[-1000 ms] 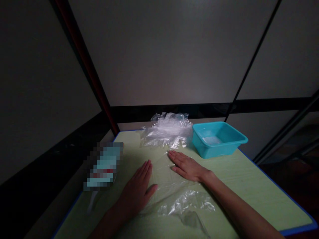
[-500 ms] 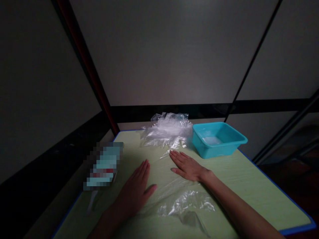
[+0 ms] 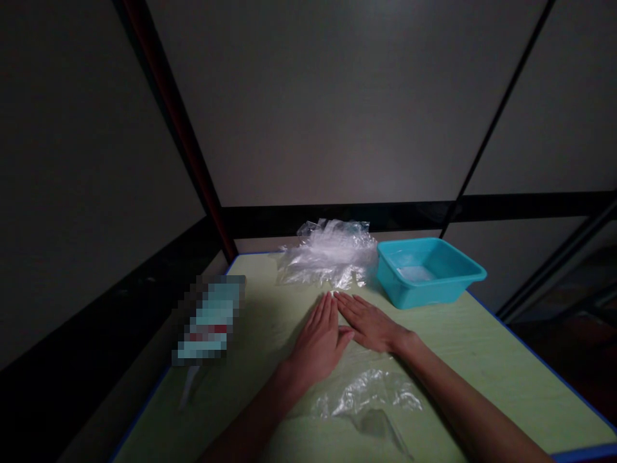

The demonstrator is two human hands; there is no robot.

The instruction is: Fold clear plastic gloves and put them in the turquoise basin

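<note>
A clear plastic bag (image 3: 369, 393) lies spread on the pale green tabletop (image 3: 486, 366), its near part wrinkled and shiny. My left hand (image 3: 318, 341) rests flat on it with fingers stretched out. Beside it my right hand (image 3: 369, 323) also lies flat, fingers extended and pointing up and to the left. The fingertips and thumbs of both hands meet or nearly touch near the bag's far part. Nothing is held in either hand. The part of the bag beneath my hands is hidden.
A heap of crumpled clear plastic bags (image 3: 332, 251) sits at the table's far edge. To its right stands a turquoise plastic basin (image 3: 424, 292) with something whitish inside. A blurred-out pale green object (image 3: 214, 315) is at the left edge. Dark-banded panels (image 3: 337, 116) rise behind.
My left hand has slid right across the plastic bag until it lies against my right hand. The right hand has stayed nearly in place. The view has shifted slightly.
</note>
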